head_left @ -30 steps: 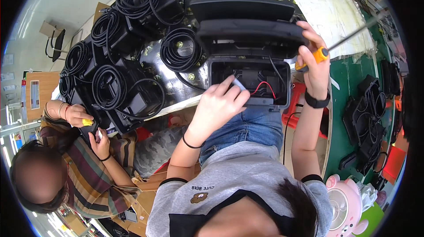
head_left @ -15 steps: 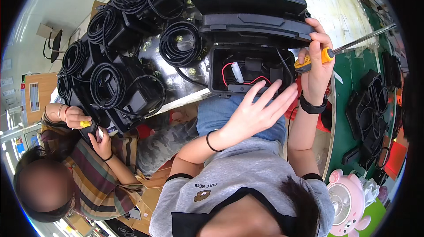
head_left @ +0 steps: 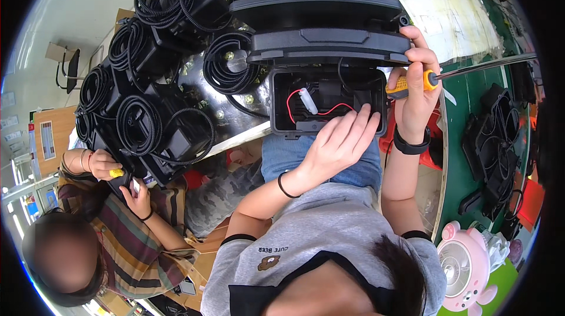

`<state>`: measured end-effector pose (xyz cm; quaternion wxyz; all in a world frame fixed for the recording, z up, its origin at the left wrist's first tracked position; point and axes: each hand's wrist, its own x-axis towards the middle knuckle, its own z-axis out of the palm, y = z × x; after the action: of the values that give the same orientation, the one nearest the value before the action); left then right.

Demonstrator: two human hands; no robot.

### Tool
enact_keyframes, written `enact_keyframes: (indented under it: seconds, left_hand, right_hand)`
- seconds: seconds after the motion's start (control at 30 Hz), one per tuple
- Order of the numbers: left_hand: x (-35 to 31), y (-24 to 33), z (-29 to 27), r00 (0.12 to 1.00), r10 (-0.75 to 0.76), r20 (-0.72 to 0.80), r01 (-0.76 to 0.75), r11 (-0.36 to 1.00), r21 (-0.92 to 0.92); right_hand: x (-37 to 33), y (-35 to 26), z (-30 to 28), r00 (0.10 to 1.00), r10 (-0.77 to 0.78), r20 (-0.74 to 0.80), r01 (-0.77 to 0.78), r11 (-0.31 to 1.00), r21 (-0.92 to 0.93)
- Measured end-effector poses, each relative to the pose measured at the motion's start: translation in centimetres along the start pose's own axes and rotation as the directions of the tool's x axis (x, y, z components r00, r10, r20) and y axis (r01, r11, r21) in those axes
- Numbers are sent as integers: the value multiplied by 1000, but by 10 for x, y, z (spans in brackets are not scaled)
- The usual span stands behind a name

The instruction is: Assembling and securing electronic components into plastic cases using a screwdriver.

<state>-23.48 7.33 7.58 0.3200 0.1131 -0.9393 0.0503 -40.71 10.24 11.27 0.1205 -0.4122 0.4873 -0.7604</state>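
Over on the left, a coil of black corrugated cable (head_left: 212, 70); at centre, the black plastic box (head_left: 273, 101) looks half done: red wire (head_left: 289, 106) and white tubular connector (head_left: 307, 101) inside, hinged black lid (head_left: 329, 42) unclosed. The left hand (head_left: 334, 144) bends palm-down over its near-right rim, hold hidden; the raised right hand (head_left: 416, 89) wraps a yellow-handled screwdriver (head_left: 401, 87), fingertips at the lid.

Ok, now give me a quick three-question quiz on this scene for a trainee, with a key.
1. Which of the camera wearer's hands holds the yellow-handled screwdriver?
2. Fill in: inside the open black box, the thin wire by the small white cylinder is ____.
3. Where is the wearer's left hand?
A. Over the box's front side
B. On a coiled cable
C. On the pink fan

Key: 1. The right hand. 2. Red. 3. A.
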Motion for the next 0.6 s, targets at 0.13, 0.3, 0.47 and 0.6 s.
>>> enact_keyframes:
  seconds: [0.13, 0.3, 0.47, 0.6]
  left_hand:
    - [9, 6, -2, 986, -146, 77, 148, 989, -11]
    - [23, -7, 4, 992, -122, 23, 122, 992, -40]
    - [27, -11, 7, 994, -107, -32, 104, 991, -79]
    - [28, -10, 7, 991, -133, -5, 132, 984, -124]
  right_hand:
    - [0, -2, 4, 1000, 25, -18, -25, 1000, 12]
    - [13, -8, 4, 993, 102, -54, -107, 988, -111]
    - [22, -5, 3, 991, 126, -48, -131, 984, -123]
    - [24, -4, 3, 990, 125, -63, -134, 974, -184]
